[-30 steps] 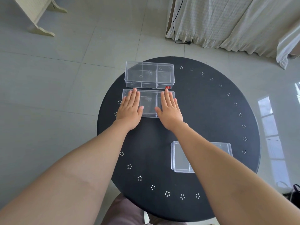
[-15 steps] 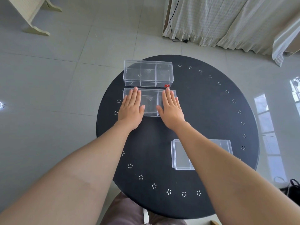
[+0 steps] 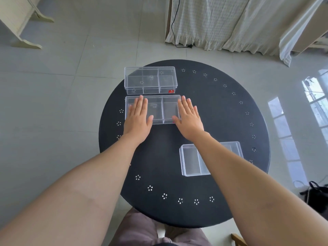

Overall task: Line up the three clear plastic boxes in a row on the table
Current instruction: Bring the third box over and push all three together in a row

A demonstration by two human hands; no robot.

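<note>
Three clear plastic boxes lie on the round black table [image 3: 221, 121]. The far box [image 3: 150, 80] has inner dividers and a small red label. The middle box [image 3: 159, 109] lies right in front of it, parallel and nearly touching. My left hand [image 3: 138, 119] rests flat on the middle box's left part, fingers straight. My right hand [image 3: 190, 118] lies flat at its right end, fingers over the edge. The third box [image 3: 191, 160] sits apart at the near right, partly hidden under my right forearm.
The table top has a ring of small white flower marks near its rim. Grey tiled floor surrounds it. White curtains [image 3: 239, 23] with a black cable hang at the back. A black bag [image 3: 317, 194] sits on the floor at right, a furniture foot [image 3: 26, 43] at far left.
Both hands have slid apart along the middle box, from near its centre to its two ends. The boxes have kept their places.
</note>
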